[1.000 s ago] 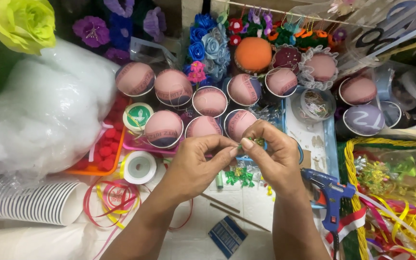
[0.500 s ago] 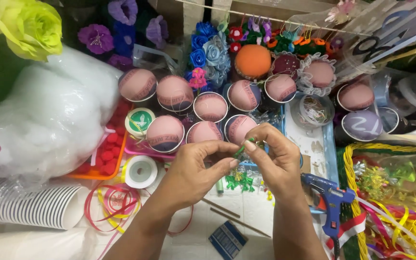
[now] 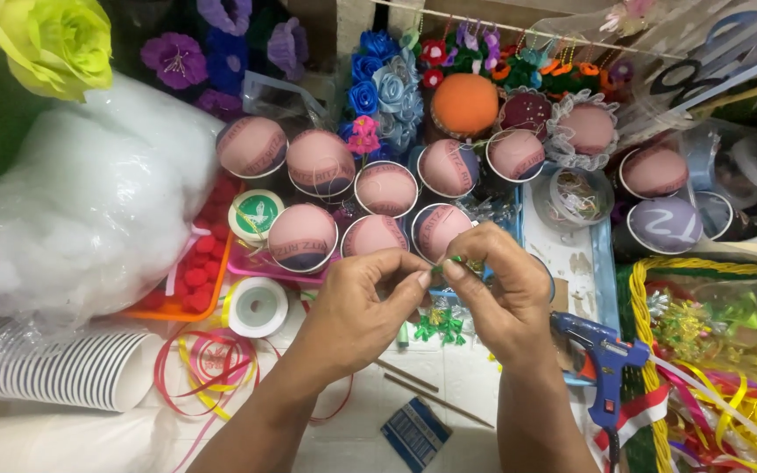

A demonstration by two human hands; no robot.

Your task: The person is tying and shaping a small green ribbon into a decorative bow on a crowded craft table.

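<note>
My left hand [image 3: 357, 302] and my right hand [image 3: 501, 293] meet at the centre of the view, fingertips pinched together on a tiny green ribbon piece [image 3: 445, 266]. Only a sliver of the green piece shows between the thumbs and forefingers. Just beyond the hands stand several cups topped with pink fabric domes [image 3: 301, 236]. Under the hands lies a small heap of green ribbon bows [image 3: 435, 326] on the white surface.
A blue glue gun [image 3: 602, 359] lies right of my right wrist. A yellow basket [image 3: 641, 350] of ribbons sits far right. White stuffing in a bag [image 3: 89, 201], stacked paper cups [image 3: 54, 368], a tape roll [image 3: 256, 307], loose ribbons [image 3: 208, 363] and two wooden sticks [image 3: 435, 398] lie left and below.
Both hands stay pinched on the green piece; the fingers shifted slightly as they work it, and the piece shows less than half a second ago.
</note>
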